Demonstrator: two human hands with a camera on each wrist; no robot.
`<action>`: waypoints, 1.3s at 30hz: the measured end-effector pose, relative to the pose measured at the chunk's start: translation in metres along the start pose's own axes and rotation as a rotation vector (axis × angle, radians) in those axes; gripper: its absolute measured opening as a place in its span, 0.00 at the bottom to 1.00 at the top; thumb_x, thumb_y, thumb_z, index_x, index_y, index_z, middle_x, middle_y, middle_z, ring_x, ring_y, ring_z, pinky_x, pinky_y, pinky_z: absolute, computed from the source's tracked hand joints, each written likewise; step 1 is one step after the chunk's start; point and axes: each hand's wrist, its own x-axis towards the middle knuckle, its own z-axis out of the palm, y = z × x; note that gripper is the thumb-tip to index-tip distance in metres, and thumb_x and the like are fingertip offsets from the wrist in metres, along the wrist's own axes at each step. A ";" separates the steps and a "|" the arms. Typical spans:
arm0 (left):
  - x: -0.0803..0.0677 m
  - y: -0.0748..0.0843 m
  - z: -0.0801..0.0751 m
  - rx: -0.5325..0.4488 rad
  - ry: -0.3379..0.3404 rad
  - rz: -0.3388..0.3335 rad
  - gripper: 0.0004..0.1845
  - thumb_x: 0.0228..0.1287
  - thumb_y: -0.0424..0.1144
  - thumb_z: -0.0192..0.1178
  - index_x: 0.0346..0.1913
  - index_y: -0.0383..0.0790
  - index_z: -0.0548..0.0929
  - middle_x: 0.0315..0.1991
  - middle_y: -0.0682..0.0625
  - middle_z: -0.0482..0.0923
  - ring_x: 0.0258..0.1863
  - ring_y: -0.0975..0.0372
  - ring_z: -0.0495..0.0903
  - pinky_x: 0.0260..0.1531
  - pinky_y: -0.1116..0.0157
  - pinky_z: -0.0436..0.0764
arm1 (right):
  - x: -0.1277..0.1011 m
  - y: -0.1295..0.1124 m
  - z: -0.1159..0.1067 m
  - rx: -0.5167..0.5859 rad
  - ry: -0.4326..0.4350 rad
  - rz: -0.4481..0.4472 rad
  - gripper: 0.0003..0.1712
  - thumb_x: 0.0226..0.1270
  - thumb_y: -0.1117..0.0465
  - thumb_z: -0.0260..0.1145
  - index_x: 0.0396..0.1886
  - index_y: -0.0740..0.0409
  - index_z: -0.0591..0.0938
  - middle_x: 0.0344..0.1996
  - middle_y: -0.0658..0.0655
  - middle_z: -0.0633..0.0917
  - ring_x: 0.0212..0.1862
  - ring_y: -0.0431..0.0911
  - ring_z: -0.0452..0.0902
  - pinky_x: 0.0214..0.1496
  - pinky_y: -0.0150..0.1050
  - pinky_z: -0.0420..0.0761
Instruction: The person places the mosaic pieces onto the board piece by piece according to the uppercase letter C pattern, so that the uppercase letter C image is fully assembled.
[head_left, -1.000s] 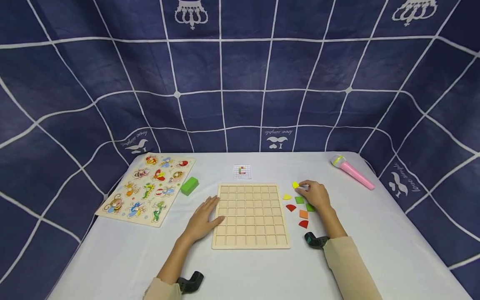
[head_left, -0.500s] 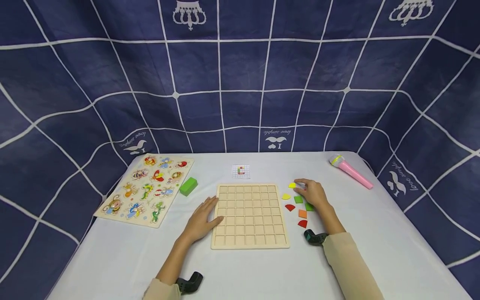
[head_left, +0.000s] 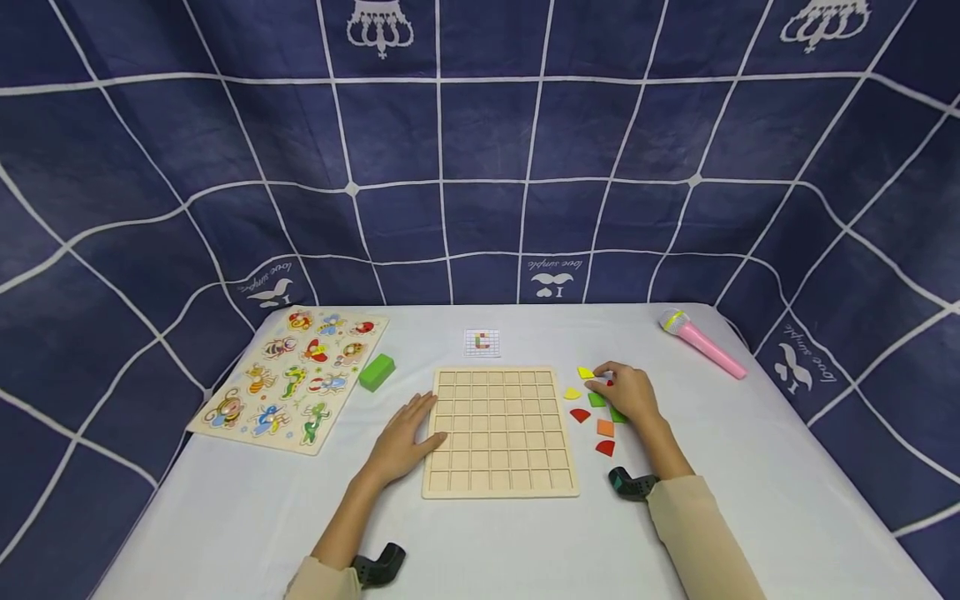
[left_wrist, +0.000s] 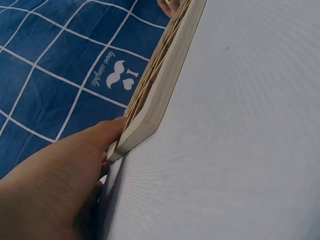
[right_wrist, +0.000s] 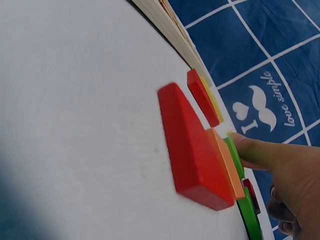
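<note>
My left hand [head_left: 402, 439] lies along the left edge of the pale wooden grid board [head_left: 501, 432]. Its thumb reaches over the rim; in the left wrist view the thumb [left_wrist: 107, 132] touches the board's corner. Right of the board, my right hand [head_left: 632, 394] is low among small coloured pieces, thumb and index finger apart. A yellow piece [head_left: 585, 373] lies right at its fingertips. Nearby are another yellow piece [head_left: 572, 393], a green square [head_left: 596, 400], a red quarter-round piece [head_left: 580, 414], an orange square [head_left: 605, 427] and a thick red piece [right_wrist: 187, 150]. Another green piece [head_left: 618, 415] is partly under the hand.
A small pattern card [head_left: 482, 343] lies behind the board. To the left are a green block [head_left: 377, 372] and an insect picture puzzle [head_left: 296, 375]. A pink toy microphone [head_left: 708, 347] lies at the back right. Dark blue checked cloth [head_left: 487, 142] surrounds the white table.
The yellow piece at my right hand has shifted slightly left and down to lie near the other yellow one. My right fingers have drawn a little back from it. My left hand stays put.
</note>
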 end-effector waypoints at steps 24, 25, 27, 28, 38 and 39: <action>-0.001 0.001 0.000 -0.005 0.010 0.002 0.37 0.61 0.54 0.57 0.69 0.40 0.61 0.69 0.46 0.56 0.70 0.53 0.49 0.68 0.53 0.47 | 0.007 -0.007 0.003 0.160 0.031 -0.121 0.18 0.53 0.52 0.72 0.40 0.58 0.85 0.09 0.48 0.64 0.13 0.41 0.55 0.15 0.35 0.57; -0.001 0.001 0.000 -0.007 0.009 0.001 0.37 0.61 0.53 0.57 0.69 0.40 0.61 0.69 0.46 0.56 0.70 0.53 0.49 0.68 0.53 0.47 | 0.006 -0.011 0.002 0.169 0.040 -0.123 0.18 0.53 0.52 0.72 0.40 0.58 0.85 0.09 0.48 0.64 0.13 0.40 0.55 0.15 0.34 0.57; -0.001 0.001 0.000 -0.010 0.005 -0.002 0.36 0.61 0.53 0.57 0.69 0.41 0.62 0.69 0.46 0.56 0.70 0.53 0.49 0.68 0.53 0.47 | 0.004 -0.021 0.000 0.183 0.064 -0.137 0.17 0.53 0.53 0.72 0.40 0.57 0.85 0.09 0.48 0.63 0.13 0.40 0.53 0.14 0.33 0.55; -0.001 0.001 0.000 -0.011 0.002 -0.002 0.36 0.61 0.53 0.57 0.68 0.41 0.62 0.69 0.47 0.56 0.70 0.53 0.48 0.68 0.53 0.46 | 0.002 -0.028 0.000 0.187 0.071 -0.142 0.17 0.53 0.54 0.72 0.40 0.57 0.85 0.09 0.48 0.62 0.13 0.40 0.53 0.14 0.33 0.55; 0.001 -0.002 -0.001 -0.003 -0.011 0.026 0.33 0.63 0.54 0.55 0.68 0.43 0.64 0.69 0.46 0.56 0.70 0.54 0.48 0.68 0.55 0.46 | -0.003 -0.097 0.007 0.217 0.100 -0.217 0.17 0.53 0.52 0.72 0.41 0.56 0.85 0.08 0.46 0.61 0.12 0.38 0.50 0.13 0.30 0.52; 0.001 -0.002 -0.001 -0.004 -0.008 0.028 0.33 0.63 0.53 0.55 0.68 0.43 0.64 0.69 0.46 0.56 0.70 0.53 0.48 0.68 0.55 0.46 | -0.003 -0.102 0.009 0.226 0.099 -0.213 0.17 0.53 0.53 0.72 0.41 0.55 0.85 0.07 0.46 0.61 0.12 0.38 0.50 0.13 0.30 0.52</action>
